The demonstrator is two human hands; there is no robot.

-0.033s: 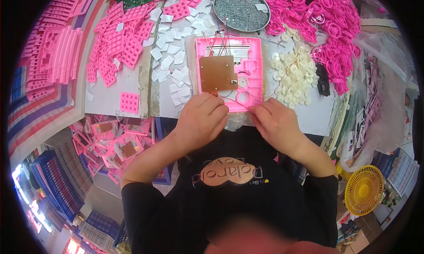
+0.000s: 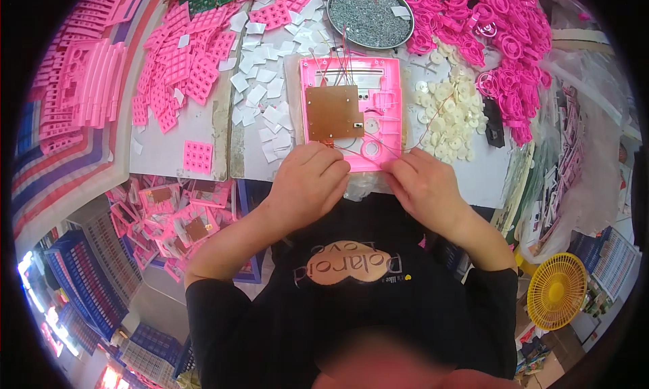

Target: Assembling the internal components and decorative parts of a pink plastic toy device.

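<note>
A pink plastic case (image 2: 391,118), open side up, lies on the table in front of me. Over its left half sits a brown circuit board (image 2: 331,111), with thin dark and red wires rising from its far end. My left hand (image 2: 309,179) is closed at the case's near left corner, by the board's lower edge; its fingertips' contents are hidden. My right hand (image 2: 424,184) pinches a thin reddish wire (image 2: 392,152) at the near right corner. That wire crosses the case beside a round pink ring (image 2: 370,149).
White pads (image 2: 257,95) and pink button sheets (image 2: 196,57) spread to the left. At the back stands a round tray of screws (image 2: 370,17). Cream discs (image 2: 449,111), pink rings (image 2: 503,44) and a black part (image 2: 493,124) lie right. Below left, a blue crate (image 2: 251,270) holds pink assemblies.
My right hand has shifted very slightly; the wire near it lies a little differently. My left hand and the case stay in place.
</note>
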